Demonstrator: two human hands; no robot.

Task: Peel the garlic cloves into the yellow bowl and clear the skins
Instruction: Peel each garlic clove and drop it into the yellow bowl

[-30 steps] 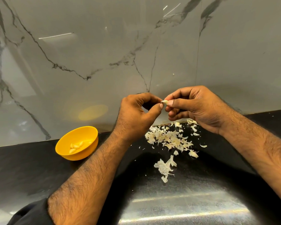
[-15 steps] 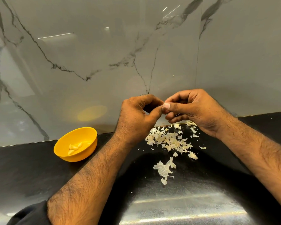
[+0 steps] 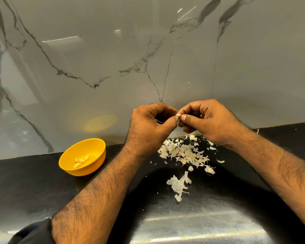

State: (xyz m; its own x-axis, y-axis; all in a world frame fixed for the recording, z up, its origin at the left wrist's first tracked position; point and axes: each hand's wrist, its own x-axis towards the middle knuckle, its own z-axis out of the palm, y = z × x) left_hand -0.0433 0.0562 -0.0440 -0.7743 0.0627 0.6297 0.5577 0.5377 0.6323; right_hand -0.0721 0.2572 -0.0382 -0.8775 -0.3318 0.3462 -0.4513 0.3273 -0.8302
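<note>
A: Where's the garlic clove (image 3: 178,115)?
B: Pinched between left hand (image 3: 149,127) and right hand (image 3: 207,121), each grip curled, clove mostly hidden.
A: Others?
B: In the yellow bowl (image 3: 97,144); skins (image 3: 183,154) on the worktop (image 3: 33,182).

Both forearms (image 3: 102,187) bare and hairy; dark sleeve (image 3: 32,233) pushed up on the left arm; fingernails short; no rings visible.

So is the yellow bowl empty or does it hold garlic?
Not empty: the yellow bowl sits upright with a few peeled cloves in its bottom.
</note>
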